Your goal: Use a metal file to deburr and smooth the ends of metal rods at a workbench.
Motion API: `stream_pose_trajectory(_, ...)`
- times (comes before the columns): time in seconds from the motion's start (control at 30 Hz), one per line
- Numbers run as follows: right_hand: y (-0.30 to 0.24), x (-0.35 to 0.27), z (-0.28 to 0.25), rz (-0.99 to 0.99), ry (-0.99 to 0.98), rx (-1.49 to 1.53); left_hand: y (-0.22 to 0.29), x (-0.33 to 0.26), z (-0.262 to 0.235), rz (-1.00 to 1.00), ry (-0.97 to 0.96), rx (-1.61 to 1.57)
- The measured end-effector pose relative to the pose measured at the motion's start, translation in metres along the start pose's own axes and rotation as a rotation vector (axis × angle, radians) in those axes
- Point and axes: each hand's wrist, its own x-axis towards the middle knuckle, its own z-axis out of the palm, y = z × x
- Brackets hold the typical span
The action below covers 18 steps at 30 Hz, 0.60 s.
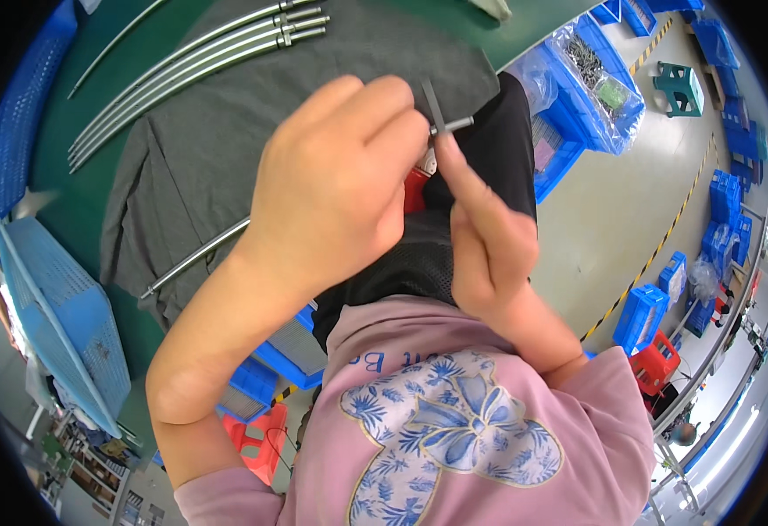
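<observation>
Both hands meet over the lap, left hand point(335, 188) closed around a small metal pin point(441, 118) and right hand point(480, 241) pinching its end; best keep it square and grips firm.

The cloth point(226, 149) lay spread on the table point(59, 158), and everything else sat around it. Behind the cloth, at its far edge, a bundle of long rods point(200, 53) rested side by side, partly on it. One more rod point(192, 259) lay on the near part of the cloth, its end past the cloth's near edge. Above the cloth's right side the left hand point(331, 184) and right hand point(485, 241) met at a small metal part point(441, 114). Right of the cloth, off the table, stood a bin point(590, 83) with a bag in it. Left of the cloth lay a mesh tray point(59, 324).
</observation>
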Motion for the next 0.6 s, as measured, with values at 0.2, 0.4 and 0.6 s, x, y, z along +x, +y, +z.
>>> stream_pose_trajectory(0.2,0.003,0.006,-0.002,-0.050,0.000,-0.047,0.001,0.000,0.000,0.013,-0.008,-0.016)
stream_pose_trajectory(0.4,0.008,-0.008,-0.002,-0.092,0.017,0.016,0.000,0.002,0.000,0.004,0.001,-0.028)
stream_pose_trajectory(0.6,0.013,-0.022,-0.005,-0.096,0.003,0.021,-0.001,0.001,0.004,-0.002,0.021,-0.034)
